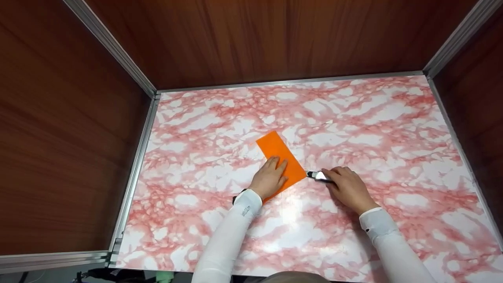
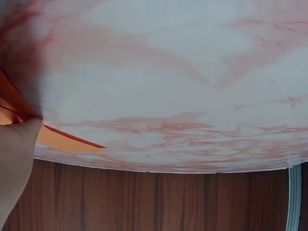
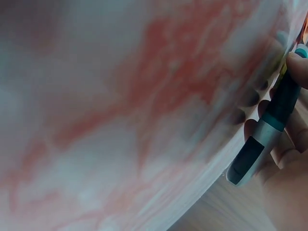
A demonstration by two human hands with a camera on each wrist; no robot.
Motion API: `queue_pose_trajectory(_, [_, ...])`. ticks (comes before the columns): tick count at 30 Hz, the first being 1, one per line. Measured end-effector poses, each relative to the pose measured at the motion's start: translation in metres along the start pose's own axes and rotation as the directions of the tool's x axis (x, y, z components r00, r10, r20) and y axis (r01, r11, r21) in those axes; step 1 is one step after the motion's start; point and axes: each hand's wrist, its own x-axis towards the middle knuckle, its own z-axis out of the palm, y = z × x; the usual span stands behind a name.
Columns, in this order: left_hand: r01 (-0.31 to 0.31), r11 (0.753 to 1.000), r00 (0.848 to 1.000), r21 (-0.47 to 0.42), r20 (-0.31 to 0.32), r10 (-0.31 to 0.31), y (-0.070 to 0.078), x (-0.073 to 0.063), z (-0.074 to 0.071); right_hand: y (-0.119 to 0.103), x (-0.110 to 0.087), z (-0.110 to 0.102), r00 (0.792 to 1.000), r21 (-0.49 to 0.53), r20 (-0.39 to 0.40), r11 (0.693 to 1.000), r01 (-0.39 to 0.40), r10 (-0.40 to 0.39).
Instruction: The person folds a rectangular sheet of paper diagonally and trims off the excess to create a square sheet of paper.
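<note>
A folded orange sheet of paper (image 1: 278, 151) lies slanted on the table, its near part covered by my left hand (image 1: 270, 177). That hand presses the paper down with fingers spread. In the left wrist view, a gap shows between the layers of the orange paper (image 2: 72, 140) beside the thumb. My right hand (image 1: 349, 188) grips a black-and-silver utility knife (image 1: 320, 176), whose front end meets the paper's right corner. The right wrist view shows the knife's handle (image 3: 262, 137) lying along the curled fingers; its tip is hidden there.
The table (image 1: 212, 129) has a red-and-white marbled top. Dark wood panels (image 1: 255, 43) with metal edge strips (image 1: 133, 74) enclose it at the back and both sides. Dark items and a green piece (image 1: 164, 276) sit below the near left edge.
</note>
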Motion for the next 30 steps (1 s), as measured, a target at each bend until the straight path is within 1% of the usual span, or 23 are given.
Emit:
queue_pose_trajectory(3, [0.005,1.0,1.0,0.025,-0.018,-0.004,0.0024,-0.0001,0.0011,-0.0014,0.0003,0.0006,1.0,-0.002,-0.018,1.0,0.025,-0.025])
queue_pose_trajectory(5, [0.006,0.999,0.999,0.045,-0.038,-0.004,0.0035,-0.0007,0.002,-0.0021,0.0005,0.0004,0.999,-0.006,-0.017,0.999,0.032,-0.032])
queue_pose_trajectory(8, [0.0,0.998,0.998,0.07,-0.065,0.005,0.0038,-0.0018,0.0032,-0.0036,0.0013,-0.0008,1.0,-0.01,-0.003,1.0,0.026,-0.026])
queue_pose_trajectory(12, [-0.01,0.996,0.996,0.085,-0.086,0.018,0.0035,-0.0024,0.0044,-0.0052,0.0024,-0.0024,1.0,-0.016,0.016,1.0,0.016,-0.016])
queue_pose_trajectory(17, [-0.011,0.997,0.997,0.08,-0.069,0.016,0.0039,-0.002,0.0034,-0.0052,0.003,-0.0033,1.0,-0.017,0.018,1.0,0.012,-0.012])
queue_pose_trajectory(21, [-0.004,0.998,0.999,0.067,-0.043,0.007,0.0044,-0.0014,0.0021,-0.0048,0.0029,-0.0035,1.0,-0.011,0.002,1.0,0.013,-0.013])
queue_pose_trajectory(25, [-0.006,0.998,0.999,0.057,-0.036,0.008,0.0049,-0.0002,0.0016,-0.0031,0.002,-0.0022,1.0,0.009,-0.014,1.0,0.012,-0.012])
queue_pose_trajectory(30, [-0.004,0.998,1.0,0.056,-0.021,0.005,0.0046,0.0009,0.0018,0.0003,-0.0013,-0.0016,1.0,0.036,-0.004,0.999,0.011,-0.011])
